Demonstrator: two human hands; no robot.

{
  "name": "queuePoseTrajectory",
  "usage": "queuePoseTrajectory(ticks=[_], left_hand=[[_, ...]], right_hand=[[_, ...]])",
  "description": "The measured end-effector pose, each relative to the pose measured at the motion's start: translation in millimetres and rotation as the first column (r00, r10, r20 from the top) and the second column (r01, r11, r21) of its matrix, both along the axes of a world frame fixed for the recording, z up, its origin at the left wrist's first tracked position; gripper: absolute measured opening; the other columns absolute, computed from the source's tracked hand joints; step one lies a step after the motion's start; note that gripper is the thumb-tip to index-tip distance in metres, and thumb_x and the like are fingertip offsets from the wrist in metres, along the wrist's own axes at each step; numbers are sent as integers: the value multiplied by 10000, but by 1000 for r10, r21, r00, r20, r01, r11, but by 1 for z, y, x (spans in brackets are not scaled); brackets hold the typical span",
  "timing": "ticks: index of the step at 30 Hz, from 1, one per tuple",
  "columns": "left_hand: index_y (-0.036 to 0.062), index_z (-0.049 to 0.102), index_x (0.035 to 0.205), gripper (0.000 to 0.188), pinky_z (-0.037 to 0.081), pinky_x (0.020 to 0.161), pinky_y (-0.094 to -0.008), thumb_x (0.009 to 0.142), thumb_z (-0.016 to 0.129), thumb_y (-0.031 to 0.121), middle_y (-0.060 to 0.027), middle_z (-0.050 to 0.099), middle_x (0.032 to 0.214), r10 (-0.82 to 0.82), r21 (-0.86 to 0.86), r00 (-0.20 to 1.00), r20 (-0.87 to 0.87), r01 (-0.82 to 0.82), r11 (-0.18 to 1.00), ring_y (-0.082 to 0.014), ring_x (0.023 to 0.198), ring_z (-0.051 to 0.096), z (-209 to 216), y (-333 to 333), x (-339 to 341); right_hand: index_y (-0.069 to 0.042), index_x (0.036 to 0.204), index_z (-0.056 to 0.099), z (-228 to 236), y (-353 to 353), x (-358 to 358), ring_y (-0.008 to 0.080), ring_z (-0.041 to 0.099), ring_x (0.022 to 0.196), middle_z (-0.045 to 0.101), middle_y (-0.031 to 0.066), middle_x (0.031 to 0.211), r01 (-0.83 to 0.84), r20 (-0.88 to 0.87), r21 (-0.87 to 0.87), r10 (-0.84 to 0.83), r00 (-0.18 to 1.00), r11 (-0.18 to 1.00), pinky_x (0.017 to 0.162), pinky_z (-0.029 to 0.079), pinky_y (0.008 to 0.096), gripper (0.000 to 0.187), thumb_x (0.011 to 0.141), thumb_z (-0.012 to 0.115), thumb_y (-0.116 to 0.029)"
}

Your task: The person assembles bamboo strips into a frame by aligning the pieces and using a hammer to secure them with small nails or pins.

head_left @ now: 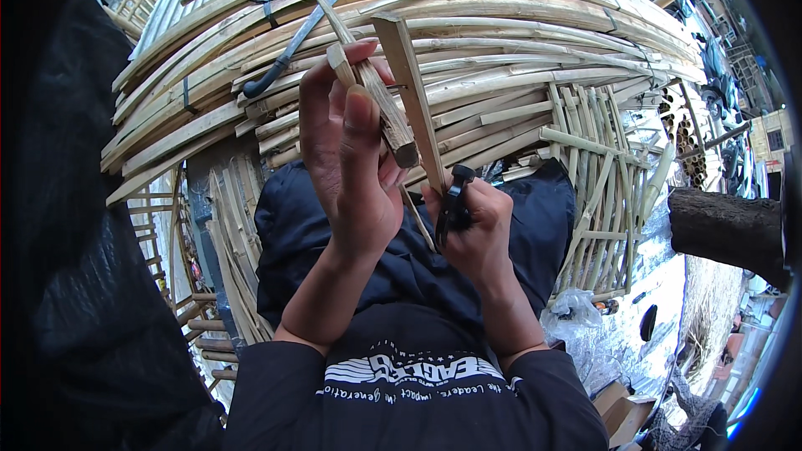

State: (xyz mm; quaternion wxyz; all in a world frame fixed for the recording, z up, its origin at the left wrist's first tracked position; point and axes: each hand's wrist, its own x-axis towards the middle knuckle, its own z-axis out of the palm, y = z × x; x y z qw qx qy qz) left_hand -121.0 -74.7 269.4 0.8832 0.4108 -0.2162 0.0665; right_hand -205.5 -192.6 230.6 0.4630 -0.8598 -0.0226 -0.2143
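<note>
My left hand is raised, its thumb and fingers closed round a tapered wooden stick that points up and away. A second piece with a squared end shows between the same fingers; how far it runs is hidden. My right hand is wrapped round a black-headed tool, which looks like a hammer; its handle is hidden. From beside my right thumb a flat bamboo slat rises, a small dark nail-like point at its edge. Below my left hand a thin stick slants across my lap.
Split bamboo strips lie stacked across the front, tied in places. A long knife with a dark handle rests on them. To the right stand a bamboo lattice and a dark log. Black sheeting hangs at left.
</note>
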Motion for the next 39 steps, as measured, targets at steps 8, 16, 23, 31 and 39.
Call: queuePoseTrajectory(ticks=[8, 16, 23, 31, 39], left_hand=[[33, 465, 1352, 501, 239, 402, -149, 1010, 573, 384, -23, 572, 1035, 4, -10, 1000, 15, -4, 1000, 36, 499, 346, 0, 0, 0], [33, 465, 1346, 463, 240, 405, -152, 1033, 535, 367, -24, 563, 1027, 27, -44, 997, -65, -30, 999, 30, 494, 343, 5, -2, 0], [37, 455, 1329, 470, 214, 399, -192, 1056, 450, 420, 15, 466, 630, -67, -95, 996, -53, 62, 994, -8, 416, 282, 9, 6, 12], [59, 401, 1441, 603, 314, 403, -170, 1045, 355, 511, -170, 571, 1200, -134, -120, 984, -115, 120, 985, -37, 440, 367, -1, 19, 19], [11, 356, 1455, 666, 318, 409, -166, 1036, 353, 530, -174, 521, 1180, -204, -177, 974, -97, 184, 967, -38, 448, 367, -4, 23, 19]], right_hand=[[10, 927, 698, 4, 9, 4, 250, 585, 548, 625, 134, 704, 49, 78, 33, -51, 996, 998, 532, 454, 320, 123, 817, 745, -20], [-176, 1354, 623, -4, 2, -1, 276, 636, 618, 628, 88, 792, 3, 21, -163, 1, 1000, 987, 553, 506, 376, 642, 743, 750, -26], [-140, 1394, 583, -2, -1, 9, 241, 596, 555, 583, 68, 755, -59, 94, -277, 89, 992, 959, 508, 473, 360, 666, 762, 794, -141], [-12, 1385, 557, -6, 6, 18, 226, 612, 547, 577, 64, 656, -77, 234, -276, 145, 961, 958, 525, 496, 327, 639, 810, 794, -158], [-140, 1388, 594, -6, -1, 30, 257, 611, 577, 631, 76, 803, -226, 287, -163, 265, 921, 960, 535, 497, 346, 675, 744, 793, -120]])
